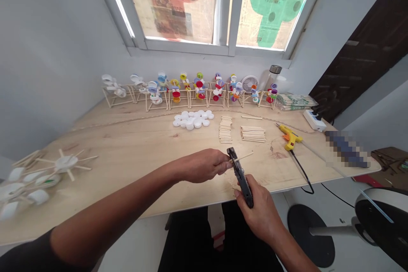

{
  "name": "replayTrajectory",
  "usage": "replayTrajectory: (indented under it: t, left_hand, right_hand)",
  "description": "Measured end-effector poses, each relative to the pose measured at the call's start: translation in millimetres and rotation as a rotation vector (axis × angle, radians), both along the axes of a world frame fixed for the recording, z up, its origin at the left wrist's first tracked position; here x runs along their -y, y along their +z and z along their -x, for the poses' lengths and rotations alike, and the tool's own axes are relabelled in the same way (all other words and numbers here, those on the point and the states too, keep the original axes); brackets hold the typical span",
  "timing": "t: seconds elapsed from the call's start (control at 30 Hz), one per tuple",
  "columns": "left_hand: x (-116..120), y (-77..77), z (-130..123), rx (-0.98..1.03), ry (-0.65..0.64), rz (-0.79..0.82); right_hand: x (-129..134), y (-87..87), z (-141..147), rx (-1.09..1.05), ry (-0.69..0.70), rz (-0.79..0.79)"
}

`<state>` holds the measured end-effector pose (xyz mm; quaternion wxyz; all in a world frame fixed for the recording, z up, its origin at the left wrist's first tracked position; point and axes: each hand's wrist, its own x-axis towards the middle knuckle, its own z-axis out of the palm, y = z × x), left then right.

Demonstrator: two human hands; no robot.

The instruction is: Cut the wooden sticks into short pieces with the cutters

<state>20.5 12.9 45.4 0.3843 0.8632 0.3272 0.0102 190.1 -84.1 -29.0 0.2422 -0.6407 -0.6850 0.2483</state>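
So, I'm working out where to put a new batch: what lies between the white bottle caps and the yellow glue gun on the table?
The head view shows a narrow stack of wooden sticks and a wider stack of wooden sticks between the white bottle caps and the yellow glue gun.

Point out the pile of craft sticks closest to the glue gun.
The right-hand pile of sticks, beside the yellow glue gun; the other pile lies further left, next to the white bottle caps.

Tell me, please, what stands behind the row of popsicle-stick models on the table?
A small white desk fan and a glass jar stand at the right end, before a white wall and newspaper-covered window. The models hide the wall's lowest part.
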Motion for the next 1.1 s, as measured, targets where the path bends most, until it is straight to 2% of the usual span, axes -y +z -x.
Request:
replayTrajectory:
  t: [0.37,0.67,1.1]
  left_hand:
    - [0,0.5,-1,-0.001,-0.019,0.01]
    - [0,4.0,-2,-0.025,-0.021,0.017]
    - [-5,-0.1,-1,-0.066,-0.056,-0.103]
  right_hand:
    - [3,-8.9,2,-0.013,-0.009,-0.087]
    - [3,-9.4,2,0.01,-0.008,-0.075]
    - [1,-18.7,6,-0.027,-0.028,-0.06]
